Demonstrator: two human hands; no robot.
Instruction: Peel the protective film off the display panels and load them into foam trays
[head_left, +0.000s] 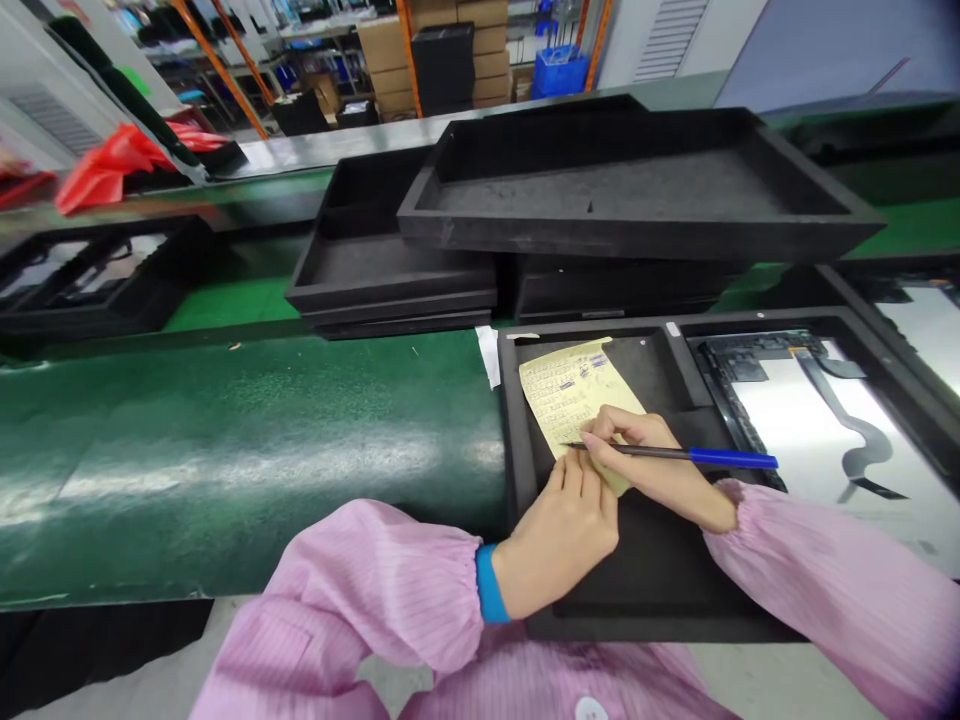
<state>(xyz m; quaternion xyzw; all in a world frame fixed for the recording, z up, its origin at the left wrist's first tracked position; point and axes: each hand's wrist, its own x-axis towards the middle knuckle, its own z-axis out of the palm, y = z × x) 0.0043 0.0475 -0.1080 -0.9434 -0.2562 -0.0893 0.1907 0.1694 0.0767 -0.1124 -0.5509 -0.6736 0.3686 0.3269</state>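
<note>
A yellow sheet of paper (562,397) covered in handwriting lies in the left compartment of a black foam tray (517,500). My right hand (645,450) is closed on a dark pen (731,458) with a blue end, its tip touching the paper's lower part. Just below the tip, my left hand (566,530) rests on the paper's lower edge, fingers flat and close together, holding it down. To the right, in the same tray, sits a flat device part (795,410) with a silver panel and a grey ribbon cable.
Stacked black trays (637,235) stand behind the paper, the top one askew. Another black tray (142,300) with parts is at the far left. The green work surface (247,450) extends left. Red material (112,170) lies beyond. More silver panels are at the right edge.
</note>
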